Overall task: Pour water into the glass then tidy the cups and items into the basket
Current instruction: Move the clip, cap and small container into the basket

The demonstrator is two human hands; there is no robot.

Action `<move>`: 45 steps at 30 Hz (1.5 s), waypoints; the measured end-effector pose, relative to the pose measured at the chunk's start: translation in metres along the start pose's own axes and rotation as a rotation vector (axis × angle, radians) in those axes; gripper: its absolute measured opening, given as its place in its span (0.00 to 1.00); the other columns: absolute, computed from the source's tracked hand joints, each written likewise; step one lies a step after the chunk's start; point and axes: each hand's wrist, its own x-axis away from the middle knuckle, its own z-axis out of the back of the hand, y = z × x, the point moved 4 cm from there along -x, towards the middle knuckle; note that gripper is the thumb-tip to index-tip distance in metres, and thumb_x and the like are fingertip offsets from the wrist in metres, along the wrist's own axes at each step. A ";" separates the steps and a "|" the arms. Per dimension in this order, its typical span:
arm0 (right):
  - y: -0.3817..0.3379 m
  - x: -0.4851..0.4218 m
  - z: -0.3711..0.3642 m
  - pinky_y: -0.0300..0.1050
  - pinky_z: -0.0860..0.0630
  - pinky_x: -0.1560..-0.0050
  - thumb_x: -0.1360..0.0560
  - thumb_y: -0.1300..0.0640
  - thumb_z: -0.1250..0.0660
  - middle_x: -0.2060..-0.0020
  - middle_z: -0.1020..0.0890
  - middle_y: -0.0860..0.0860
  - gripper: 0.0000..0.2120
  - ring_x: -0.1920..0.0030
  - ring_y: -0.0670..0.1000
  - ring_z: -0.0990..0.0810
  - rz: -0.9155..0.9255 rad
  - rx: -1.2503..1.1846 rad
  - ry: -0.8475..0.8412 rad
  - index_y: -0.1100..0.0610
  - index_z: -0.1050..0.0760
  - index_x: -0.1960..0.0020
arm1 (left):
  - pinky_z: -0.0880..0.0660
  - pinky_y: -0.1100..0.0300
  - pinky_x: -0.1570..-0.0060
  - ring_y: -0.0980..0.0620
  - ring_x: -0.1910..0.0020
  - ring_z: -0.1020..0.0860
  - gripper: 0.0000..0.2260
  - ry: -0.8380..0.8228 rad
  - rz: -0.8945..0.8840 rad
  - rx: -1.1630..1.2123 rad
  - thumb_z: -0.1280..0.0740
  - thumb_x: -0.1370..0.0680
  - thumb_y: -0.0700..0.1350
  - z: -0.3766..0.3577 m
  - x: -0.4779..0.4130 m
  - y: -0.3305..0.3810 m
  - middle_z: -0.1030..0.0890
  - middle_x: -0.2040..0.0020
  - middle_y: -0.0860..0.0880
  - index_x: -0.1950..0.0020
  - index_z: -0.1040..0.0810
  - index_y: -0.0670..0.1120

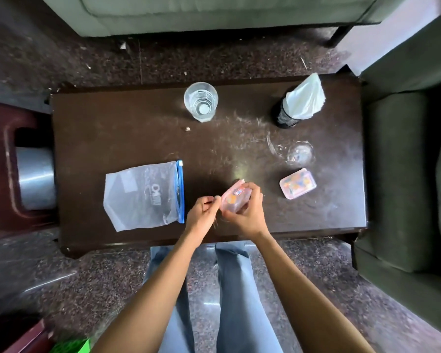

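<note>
Speckled stone floor (61,276); green sofa (214,14) far, green armchair (397,174) right. Dark brown counter (112,128), scuffed. Clear zip bag (143,196) near left. Black mesh basket (287,118) far right, white bag (306,98) stuffed inside. Water glass (201,101) far centre, upright. Pink box (298,184) right. Right hand (247,212) fingers wrap small pink container (233,200) near centre. Left hand (204,212) fingers curled at its left edge; pinching or only touching unclear.
</note>
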 end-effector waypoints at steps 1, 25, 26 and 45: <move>0.002 0.001 0.002 0.48 0.24 0.41 0.38 0.64 0.23 0.43 0.29 0.56 0.35 0.43 0.54 0.25 -0.052 -0.185 -0.052 0.54 0.39 0.39 | 0.21 0.52 0.45 0.52 0.50 0.19 0.21 -0.075 0.051 0.092 0.31 0.26 0.57 -0.007 0.002 0.005 0.18 0.48 0.47 0.39 0.24 0.46; 0.035 -0.046 0.107 0.53 0.22 0.50 0.35 0.61 0.23 0.50 0.23 0.58 0.31 0.52 0.54 0.22 -0.142 -0.487 -0.002 0.59 0.36 0.38 | 0.28 0.62 0.48 0.54 0.52 0.25 0.07 0.339 -0.774 -0.355 0.39 0.21 0.42 -0.081 0.014 0.068 0.23 0.51 0.49 0.48 0.24 0.40; 0.035 -0.041 0.097 0.52 0.22 0.53 0.35 0.64 0.24 0.50 0.25 0.61 0.33 0.54 0.56 0.22 -0.132 -0.668 -0.133 0.64 0.38 0.37 | 0.29 0.67 0.51 0.58 0.55 0.25 0.08 0.243 -0.662 -0.225 0.38 0.21 0.43 -0.088 0.016 0.070 0.23 0.54 0.51 0.49 0.22 0.40; 0.040 -0.004 0.069 0.59 0.32 0.42 0.36 0.64 0.29 0.38 0.31 0.65 0.26 0.42 0.68 0.30 -0.082 0.679 0.172 0.66 0.31 0.39 | 0.25 0.51 0.67 0.43 0.53 0.21 0.08 0.416 -0.563 -0.639 0.41 0.24 0.37 -0.110 0.020 0.050 0.22 0.52 0.45 0.46 0.28 0.44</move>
